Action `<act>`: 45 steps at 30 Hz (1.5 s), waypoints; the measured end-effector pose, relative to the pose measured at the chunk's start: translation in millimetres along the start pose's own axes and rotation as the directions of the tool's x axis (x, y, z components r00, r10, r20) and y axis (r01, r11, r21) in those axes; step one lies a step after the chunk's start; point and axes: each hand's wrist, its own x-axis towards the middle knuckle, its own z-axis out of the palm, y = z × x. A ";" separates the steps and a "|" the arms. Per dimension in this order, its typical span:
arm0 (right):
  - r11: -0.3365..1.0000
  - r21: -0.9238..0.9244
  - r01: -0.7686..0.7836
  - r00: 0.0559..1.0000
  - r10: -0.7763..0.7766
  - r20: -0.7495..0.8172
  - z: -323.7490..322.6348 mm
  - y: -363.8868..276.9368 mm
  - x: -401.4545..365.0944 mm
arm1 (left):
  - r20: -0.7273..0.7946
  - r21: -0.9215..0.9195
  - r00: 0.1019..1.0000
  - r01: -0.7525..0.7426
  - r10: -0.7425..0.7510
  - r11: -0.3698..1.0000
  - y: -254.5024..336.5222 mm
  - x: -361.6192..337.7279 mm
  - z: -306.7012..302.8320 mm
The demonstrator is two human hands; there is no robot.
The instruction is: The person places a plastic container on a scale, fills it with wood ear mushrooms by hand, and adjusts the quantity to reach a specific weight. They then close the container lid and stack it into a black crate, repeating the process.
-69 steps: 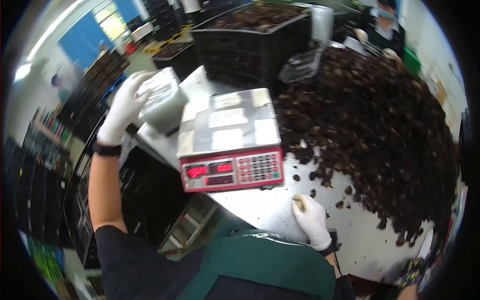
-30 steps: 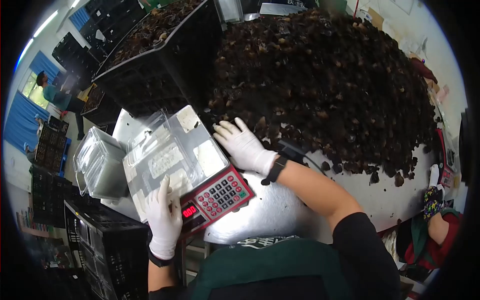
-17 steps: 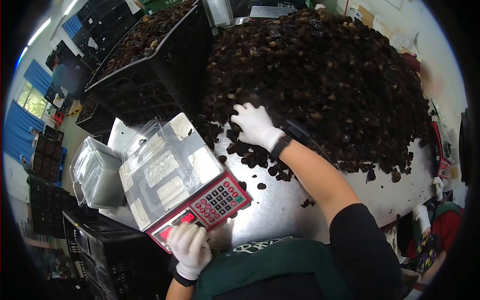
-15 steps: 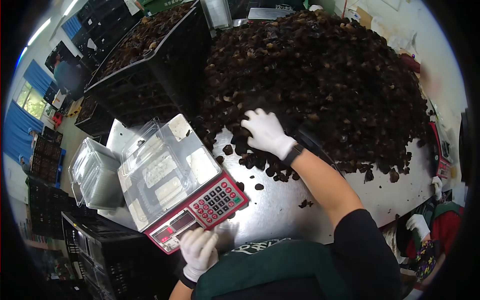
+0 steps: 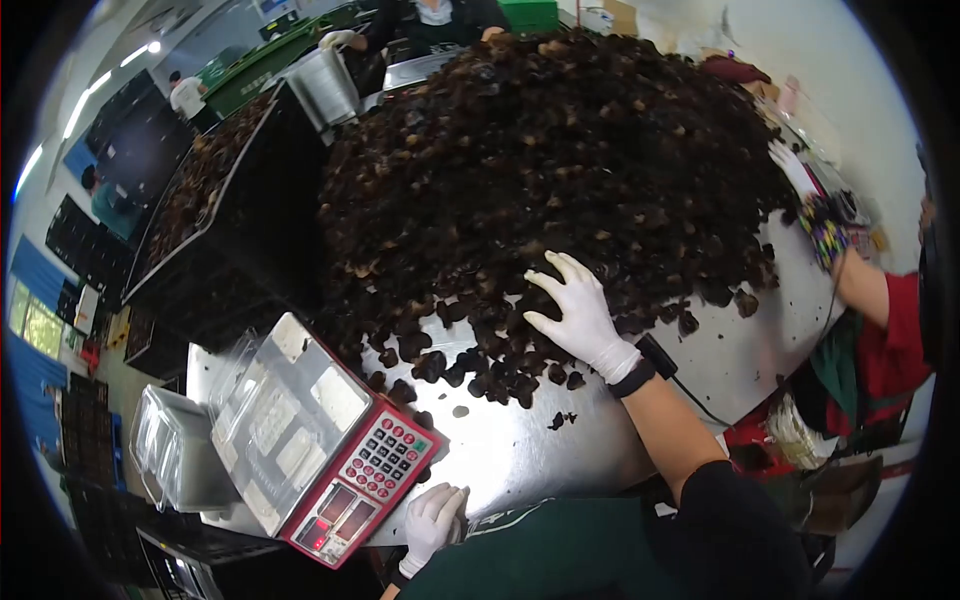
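A big heap of dark wood ear mushrooms (image 5: 540,170) covers the metal table, with loose pieces along its near edge. My right hand (image 5: 580,318), in a white glove, is over that near edge with its fingers spread and nothing held. My left hand (image 5: 432,522), also gloved, is by the table's near edge, just right of the red-framed weighing scale (image 5: 378,450). Its fingers are curled together, and I see nothing in them. On the scale's plate lies an open clear plastic box (image 5: 275,420); I see no mushrooms in it.
Stacked clear boxes (image 5: 180,450) stand left of the scale. Behind it is a black crate (image 5: 235,230) filled with mushrooms. A co-worker's gloved hand (image 5: 793,168) reaches to the heap's right edge. Another person (image 5: 430,25) is at the far side. A black cable (image 5: 690,390) lies at right.
My view has shifted, and the scale now appears lower and further left. My right hand has opened wider over the near pieces. The co-worker's hand at right has moved up to the heap.
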 end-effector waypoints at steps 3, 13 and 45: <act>0.995 0.090 -0.033 0.999 0.033 -0.002 0.3 -10.2 -1.2 | 0.040 0.011 0.999 0.027 -0.028 1.000 -0.8 -0.4 -3.6; 0.983 -0.044 0.178 0.955 -0.162 0.248 44.2 -41.0 58.1 | -0.017 -0.026 1.000 -0.014 0.014 1.000 -19.4 -17.2 13.3; -0.127 0.778 -0.616 0.787 -0.064 0.613 -6.1 -53.1 90.5 | -0.267 0.209 0.861 0.491 -0.434 0.846 -57.1 41.3 -135.6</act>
